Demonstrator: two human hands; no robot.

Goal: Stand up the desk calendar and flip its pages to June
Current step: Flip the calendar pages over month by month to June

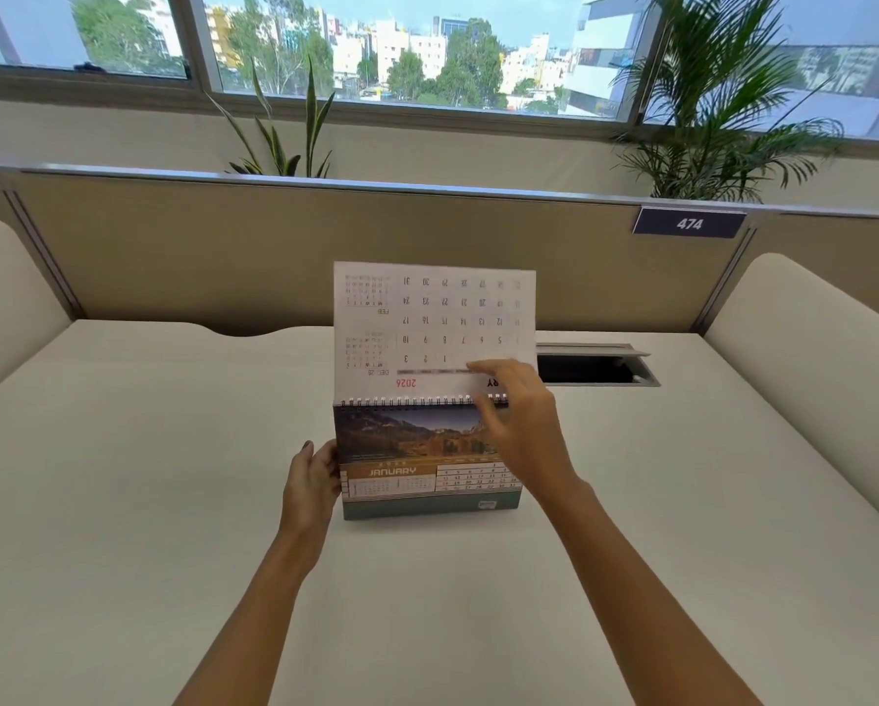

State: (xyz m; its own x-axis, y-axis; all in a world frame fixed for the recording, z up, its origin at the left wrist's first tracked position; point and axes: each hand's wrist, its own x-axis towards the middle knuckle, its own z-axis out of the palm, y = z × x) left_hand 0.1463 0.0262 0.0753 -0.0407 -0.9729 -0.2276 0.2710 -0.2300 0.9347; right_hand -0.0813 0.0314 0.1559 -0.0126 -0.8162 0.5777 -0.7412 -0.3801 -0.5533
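The desk calendar (407, 461) stands upright on the white desk, its spiral binding on top. Its front page shows a mountain photo and the word JANUARY. One page (432, 323) is lifted straight up above the binding, its date grid upside down to me. My left hand (311, 484) grips the calendar's left edge near the base. My right hand (521, 425) is at the top right by the binding, fingers against the lifted page's lower right part, covering some of its print.
The white desk (172, 501) is bordered by a tan partition (223, 247) with a "474" label (689, 224). An open cable hatch (593, 366) lies behind the calendar to the right. Plants and windows are beyond the partition.
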